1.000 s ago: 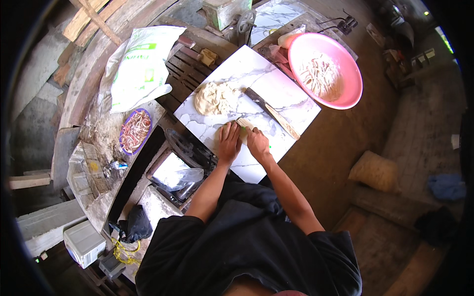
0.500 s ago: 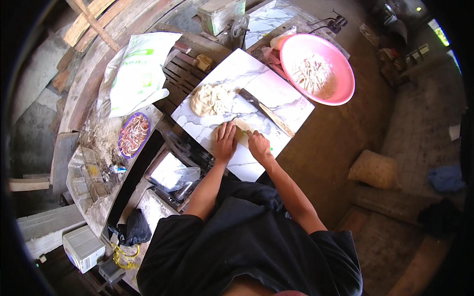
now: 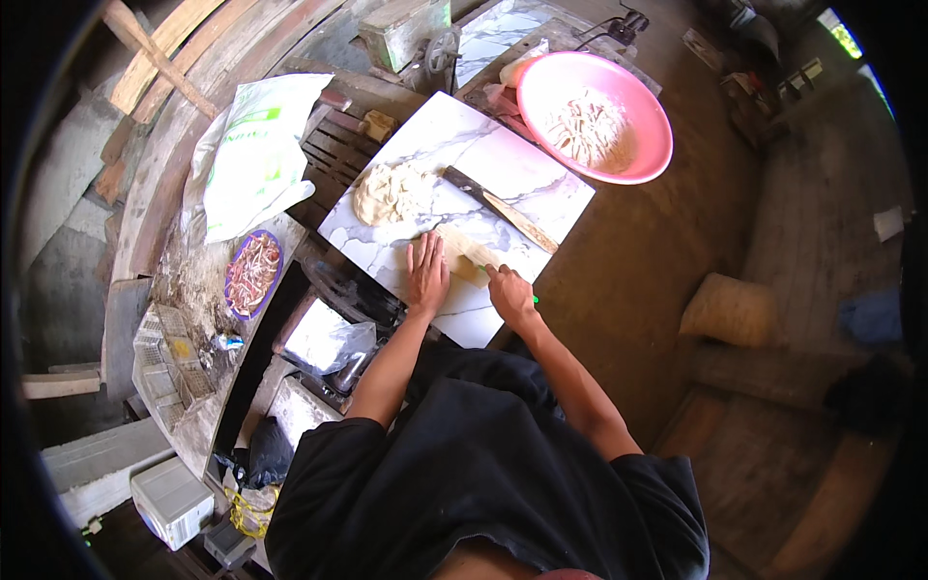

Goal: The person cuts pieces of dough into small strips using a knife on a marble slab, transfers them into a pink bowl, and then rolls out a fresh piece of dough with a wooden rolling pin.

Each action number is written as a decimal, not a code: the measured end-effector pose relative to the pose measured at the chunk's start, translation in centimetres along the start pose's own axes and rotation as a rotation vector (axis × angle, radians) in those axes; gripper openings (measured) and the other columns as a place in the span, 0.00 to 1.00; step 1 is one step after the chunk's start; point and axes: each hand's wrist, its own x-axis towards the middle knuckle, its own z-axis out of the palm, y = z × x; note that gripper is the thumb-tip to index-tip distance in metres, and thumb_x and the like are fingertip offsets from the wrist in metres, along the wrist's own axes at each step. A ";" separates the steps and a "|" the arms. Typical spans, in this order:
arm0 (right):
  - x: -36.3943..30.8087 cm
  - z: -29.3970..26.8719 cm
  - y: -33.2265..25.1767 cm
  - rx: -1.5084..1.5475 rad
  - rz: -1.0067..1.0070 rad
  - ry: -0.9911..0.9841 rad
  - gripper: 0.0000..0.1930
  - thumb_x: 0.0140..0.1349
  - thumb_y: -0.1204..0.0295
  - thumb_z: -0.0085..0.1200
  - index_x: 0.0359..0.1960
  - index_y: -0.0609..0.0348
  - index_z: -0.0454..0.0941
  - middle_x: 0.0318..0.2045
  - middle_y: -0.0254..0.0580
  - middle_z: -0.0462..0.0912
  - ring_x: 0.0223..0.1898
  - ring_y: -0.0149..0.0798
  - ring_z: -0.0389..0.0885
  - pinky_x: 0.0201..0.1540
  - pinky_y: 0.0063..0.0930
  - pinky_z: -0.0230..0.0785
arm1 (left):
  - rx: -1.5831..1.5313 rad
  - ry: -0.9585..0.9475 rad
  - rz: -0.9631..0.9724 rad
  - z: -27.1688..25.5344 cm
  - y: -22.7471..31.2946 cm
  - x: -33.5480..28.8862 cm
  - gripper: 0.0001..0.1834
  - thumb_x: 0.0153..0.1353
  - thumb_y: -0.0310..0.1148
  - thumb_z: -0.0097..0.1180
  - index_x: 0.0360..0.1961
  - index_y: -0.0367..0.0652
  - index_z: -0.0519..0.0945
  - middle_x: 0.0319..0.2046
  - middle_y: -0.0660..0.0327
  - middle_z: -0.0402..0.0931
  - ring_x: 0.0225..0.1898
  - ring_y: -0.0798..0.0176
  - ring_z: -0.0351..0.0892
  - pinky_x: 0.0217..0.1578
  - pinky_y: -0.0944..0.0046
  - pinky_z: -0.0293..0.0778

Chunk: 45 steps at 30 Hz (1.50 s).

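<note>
On a white marbled board (image 3: 541,179), my left hand (image 3: 426,275) lies flat with its fingers stretched out, at the left edge of a flattened strip of pale dough (image 3: 462,253). My right hand (image 3: 510,296) is closed round a green-handled knife (image 3: 536,300) at the strip's near right end. Most of the knife's blade is hidden by the hand or too small to make out. Beyond my left hand sits a soft lump of dough (image 3: 389,193). To its right lies a long dark tool with a wooden handle (image 3: 520,223), apart from both hands.
A pink basin (image 3: 657,126) holding floury strips stands past the board's far right edge. On the left ledge are a purple tray (image 3: 229,290) of reddish strips, a white-green sack (image 3: 261,155) and a wire basket (image 3: 169,362). A hand-wheel machine (image 3: 442,53) stands beyond the board.
The whole view has shifted slightly. My right hand with the knife has moved a little nearer and to the right over the board; more of the dough strip shows between my hands.
</note>
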 end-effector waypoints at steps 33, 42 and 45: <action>-1.7 -1.4 -2.2 0.075 0.051 0.188 0.14 0.51 0.77 0.43 0.40 0.54 0.73 0.26 0.46 0.75 0.31 0.44 0.74 0.31 0.34 0.69 | -0.012 -0.001 0.023 -1.3 0.0 -0.9 0.25 0.57 0.38 0.40 0.55 0.38 0.58 0.58 0.55 0.51 0.61 0.58 0.47 0.58 0.54 0.44; 1.8 -1.5 -1.5 0.065 -0.017 0.154 0.14 0.52 0.76 0.41 0.40 0.54 0.73 0.28 0.48 0.75 0.32 0.46 0.74 0.32 0.34 0.69 | -0.062 -0.008 -0.112 -0.5 4.2 -0.6 0.26 0.55 0.37 0.41 0.54 0.37 0.58 0.58 0.55 0.52 0.61 0.61 0.47 0.58 0.56 0.44; 1.8 -2.2 -0.8 0.054 -0.038 0.123 0.14 0.52 0.76 0.41 0.41 0.53 0.73 0.28 0.48 0.75 0.32 0.46 0.74 0.32 0.34 0.69 | -0.059 -0.017 -0.129 -0.6 5.4 -0.4 0.26 0.54 0.38 0.41 0.54 0.37 0.59 0.58 0.55 0.52 0.61 0.61 0.47 0.58 0.56 0.44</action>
